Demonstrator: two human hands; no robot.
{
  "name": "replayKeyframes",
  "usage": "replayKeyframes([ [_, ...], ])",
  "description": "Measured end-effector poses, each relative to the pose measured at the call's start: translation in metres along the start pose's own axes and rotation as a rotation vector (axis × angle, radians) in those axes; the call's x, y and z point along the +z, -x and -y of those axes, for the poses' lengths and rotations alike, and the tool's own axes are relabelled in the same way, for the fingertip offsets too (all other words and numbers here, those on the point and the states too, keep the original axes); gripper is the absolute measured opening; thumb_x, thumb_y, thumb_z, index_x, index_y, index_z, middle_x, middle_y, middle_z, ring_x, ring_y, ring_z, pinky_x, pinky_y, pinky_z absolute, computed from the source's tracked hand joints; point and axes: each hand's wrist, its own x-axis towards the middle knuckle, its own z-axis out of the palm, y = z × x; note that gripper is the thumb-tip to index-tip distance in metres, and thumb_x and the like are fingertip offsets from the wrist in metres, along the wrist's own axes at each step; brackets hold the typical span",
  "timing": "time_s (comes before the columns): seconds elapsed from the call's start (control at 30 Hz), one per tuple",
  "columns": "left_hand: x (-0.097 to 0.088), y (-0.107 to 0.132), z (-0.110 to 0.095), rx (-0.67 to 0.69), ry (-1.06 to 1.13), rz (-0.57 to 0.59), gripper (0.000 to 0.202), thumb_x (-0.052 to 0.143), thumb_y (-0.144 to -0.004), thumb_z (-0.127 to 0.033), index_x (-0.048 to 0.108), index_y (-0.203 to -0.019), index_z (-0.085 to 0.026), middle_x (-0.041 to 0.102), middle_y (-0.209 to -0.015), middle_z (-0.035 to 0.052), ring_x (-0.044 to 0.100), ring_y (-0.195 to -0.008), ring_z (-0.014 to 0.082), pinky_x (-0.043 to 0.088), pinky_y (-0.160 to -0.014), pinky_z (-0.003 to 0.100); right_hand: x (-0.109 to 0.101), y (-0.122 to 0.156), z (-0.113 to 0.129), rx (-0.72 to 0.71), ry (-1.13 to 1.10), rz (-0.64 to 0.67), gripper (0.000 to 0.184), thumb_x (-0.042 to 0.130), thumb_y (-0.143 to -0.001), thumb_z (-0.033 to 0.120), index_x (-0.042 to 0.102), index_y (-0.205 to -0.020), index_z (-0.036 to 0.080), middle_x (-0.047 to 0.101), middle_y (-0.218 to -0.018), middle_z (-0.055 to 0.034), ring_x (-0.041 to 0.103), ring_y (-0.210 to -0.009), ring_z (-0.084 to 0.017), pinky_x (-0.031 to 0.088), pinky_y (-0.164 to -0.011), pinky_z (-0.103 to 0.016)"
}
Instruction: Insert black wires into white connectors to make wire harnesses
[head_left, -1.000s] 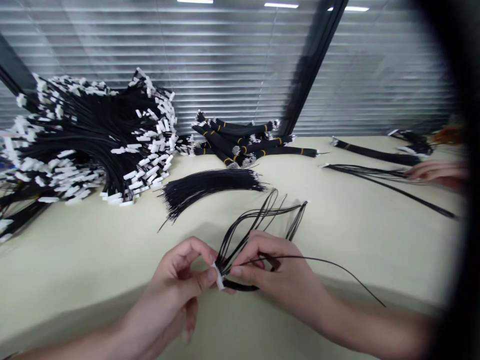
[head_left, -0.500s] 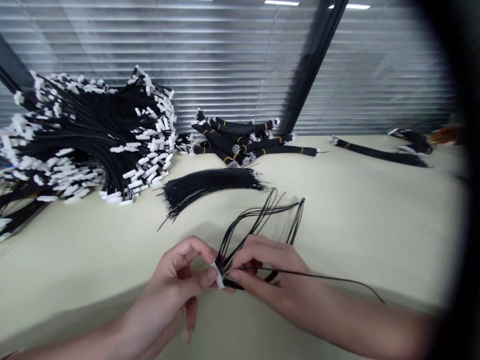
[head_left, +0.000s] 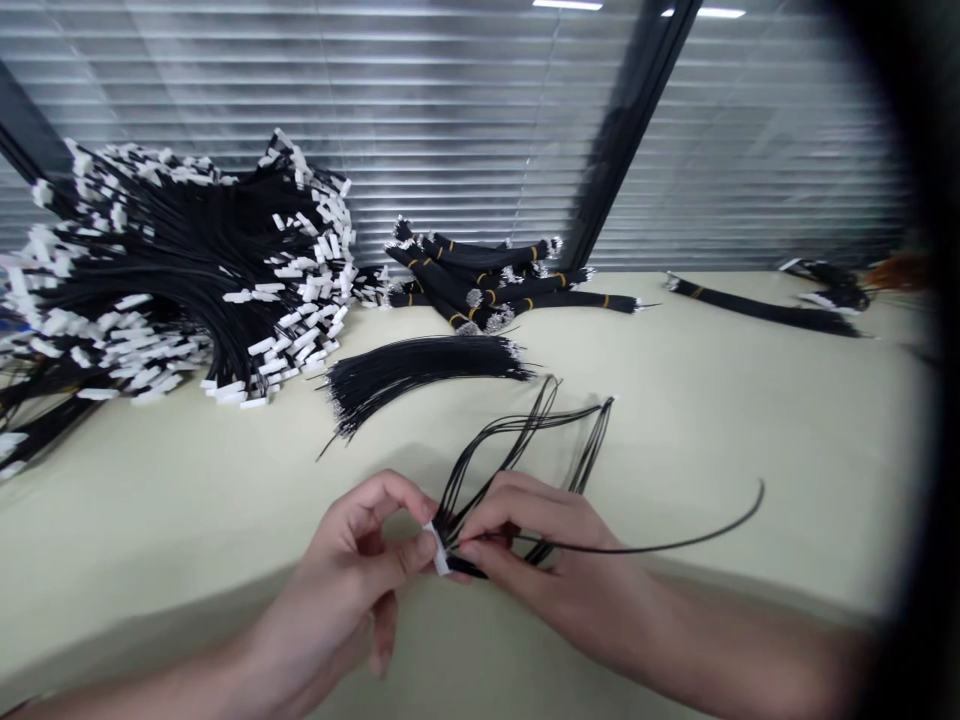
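Between thumb and index finger, my left hand (head_left: pixel 360 560) grips a white connector housing (head_left: pixel 436 547). Several black wires (head_left: pixel 480 430) come out of the housing and loop up and away to the right over the table. Close beside it, my right hand (head_left: pixel 540 530) pinches a single black wire (head_left: pixel 652 549) near its end. That wire's long free part runs right, over the wrist, and curves upward at its tip. Its pinched end is at the housing's wire side; my fingertips hide whether it sits inside.
A large pile of black cables with white connectors (head_left: pixel 195 250) fills the table's left side. Loose black wires (head_left: pixel 427 370) lie ahead of my hands. Behind them are yellow-banded wire bundles (head_left: pixel 495 280), with another bundle (head_left: pixel 757 305) at right. Window blinds (head_left: pixel 450 120) stand behind the table.
The free tail of the single wire has swung from drooping down to curving up. Both hands keep their grips, the right one having shifted slightly left toward the housing.
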Motion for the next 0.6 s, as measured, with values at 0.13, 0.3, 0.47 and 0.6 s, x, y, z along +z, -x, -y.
replayKeyframes([
  [0.13, -0.0003, 0.0003, 0.0015, 0.014, -0.017, -0.015, 0.019, 0.068, -0.078, -0.031, 0.052, -0.081, -0.021, 0.051, -0.074, -0.0073, 0.035, -0.027, -0.0035, 0.029, -0.023, 0.006, 0.0005, 0.0006, 0.0012, -0.109, 0.055, -0.027, 0.012, 0.057, -0.086, 0.016, 0.063, -0.077, 0.022, 0.057, -0.075, 0.0014, 0.055, -0.072, -0.011, 0.042, -0.066, -0.023],
  [0.3, 0.0007, 0.0001, 0.002, 0.047, -0.047, -0.008, 0.017, 0.067, -0.079, -0.029, 0.052, -0.079, -0.02, 0.053, -0.084, -0.006, 0.036, -0.027, -0.0049, 0.031, -0.024, 0.006, 0.0012, 0.0033, -0.0003, -0.127, 0.061, -0.026, 0.012, 0.058, -0.086, 0.016, 0.062, -0.075, 0.021, 0.057, -0.074, 0.0017, 0.055, -0.071, -0.01, 0.042, -0.068, -0.024],
  [0.47, 0.0017, 0.0001, 0.0014, 0.085, -0.041, 0.002, 0.017, 0.066, -0.08, -0.027, 0.051, -0.075, -0.02, 0.052, -0.082, -0.0062, 0.034, -0.03, -0.0042, 0.032, -0.024, 0.006, 0.004, 0.0026, -0.003, -0.016, 0.044, -0.028, 0.011, 0.06, -0.082, 0.018, 0.062, -0.072, 0.021, 0.059, -0.071, 0.0023, 0.055, -0.068, -0.011, 0.042, -0.063, -0.025],
  [0.6, 0.0026, -0.0005, 0.0032, 0.092, -0.052, -0.015, 0.017, 0.065, -0.08, -0.027, 0.051, -0.074, -0.02, 0.051, -0.079, -0.0062, 0.033, -0.033, -0.0022, 0.034, -0.024, 0.006, 0.0065, -0.0002, -0.0038, 0.099, 0.045, -0.026, 0.011, 0.059, -0.079, 0.015, 0.063, -0.07, 0.021, 0.06, -0.067, 0.0024, 0.054, -0.064, -0.012, 0.041, -0.057, -0.025],
])
